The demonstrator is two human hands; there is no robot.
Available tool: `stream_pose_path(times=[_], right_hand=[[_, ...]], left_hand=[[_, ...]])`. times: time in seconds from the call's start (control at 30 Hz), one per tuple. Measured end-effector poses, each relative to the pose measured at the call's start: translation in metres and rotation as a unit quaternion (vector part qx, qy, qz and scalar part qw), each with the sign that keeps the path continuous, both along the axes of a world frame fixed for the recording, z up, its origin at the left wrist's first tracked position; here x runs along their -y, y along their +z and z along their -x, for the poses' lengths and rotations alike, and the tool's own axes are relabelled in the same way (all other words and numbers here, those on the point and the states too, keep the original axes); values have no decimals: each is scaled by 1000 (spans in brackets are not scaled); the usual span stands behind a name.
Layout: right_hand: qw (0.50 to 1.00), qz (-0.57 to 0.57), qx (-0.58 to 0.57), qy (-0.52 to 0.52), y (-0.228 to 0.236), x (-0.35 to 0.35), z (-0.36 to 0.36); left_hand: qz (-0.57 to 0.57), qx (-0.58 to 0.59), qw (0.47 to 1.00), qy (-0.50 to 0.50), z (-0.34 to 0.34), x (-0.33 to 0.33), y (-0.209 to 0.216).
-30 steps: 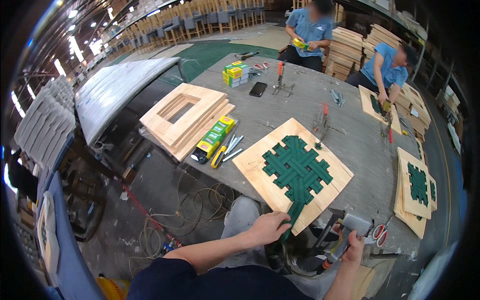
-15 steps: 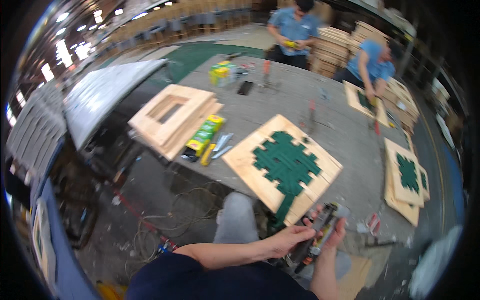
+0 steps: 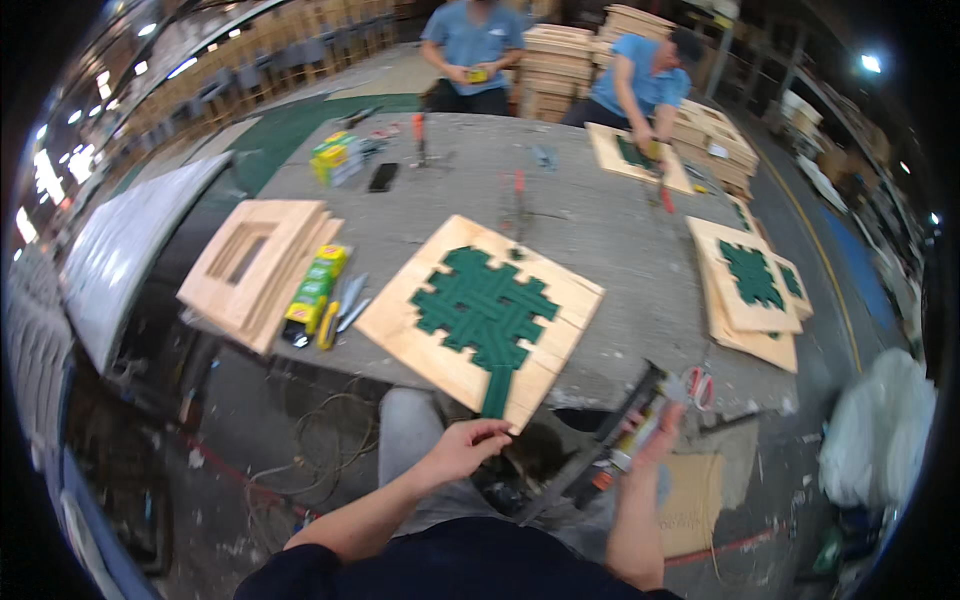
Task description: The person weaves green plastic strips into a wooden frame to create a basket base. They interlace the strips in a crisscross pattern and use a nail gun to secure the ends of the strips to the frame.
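A light wooden board (image 3: 400,318) lies at an angle on the table's near edge. Woven green webbing (image 3: 485,300) covers its middle, and one green strip runs down to the near corner. Beside that corner is my left hand (image 3: 465,447), fingers pinched together at the strip's lower end; whether they grip it is hidden. My right hand (image 3: 652,440) holds a long dark staple gun (image 3: 625,425) with a yellowish label and orange near its lower end. The tool slants over my lap, right of the board.
Plain wooden frames (image 3: 250,265) are stacked at left, beside a yellow-green box (image 3: 315,290), a yellow cutter (image 3: 328,326) and silver strips (image 3: 352,300). Red-handled scissors (image 3: 700,388) lie at right, near more webbed boards (image 3: 745,275). Two co-workers (image 3: 475,50) are across the table (image 3: 420,220).
My left hand has left the staple gun and moved left to the board's near corner. The staple gun stays in my right hand. The whole view has shifted, with the table now further left.
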State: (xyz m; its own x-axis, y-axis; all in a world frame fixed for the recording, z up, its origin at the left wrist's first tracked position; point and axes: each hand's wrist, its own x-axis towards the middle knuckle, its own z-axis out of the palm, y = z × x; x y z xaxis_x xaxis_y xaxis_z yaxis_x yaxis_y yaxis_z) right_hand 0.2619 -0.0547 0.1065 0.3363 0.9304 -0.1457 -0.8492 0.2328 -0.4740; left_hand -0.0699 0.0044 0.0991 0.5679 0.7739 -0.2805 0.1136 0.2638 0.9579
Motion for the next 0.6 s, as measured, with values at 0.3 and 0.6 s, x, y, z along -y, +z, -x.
stream_pose_path(times=[0.3,0.6], right_hand=[[956,129,116,-235,-10,177,-106],[832,307,160,-434,14,222,-62]], left_hand=[[-325,-496,773,224,144,-151,12],[-240,-632,715,178,174,-223,-2]])
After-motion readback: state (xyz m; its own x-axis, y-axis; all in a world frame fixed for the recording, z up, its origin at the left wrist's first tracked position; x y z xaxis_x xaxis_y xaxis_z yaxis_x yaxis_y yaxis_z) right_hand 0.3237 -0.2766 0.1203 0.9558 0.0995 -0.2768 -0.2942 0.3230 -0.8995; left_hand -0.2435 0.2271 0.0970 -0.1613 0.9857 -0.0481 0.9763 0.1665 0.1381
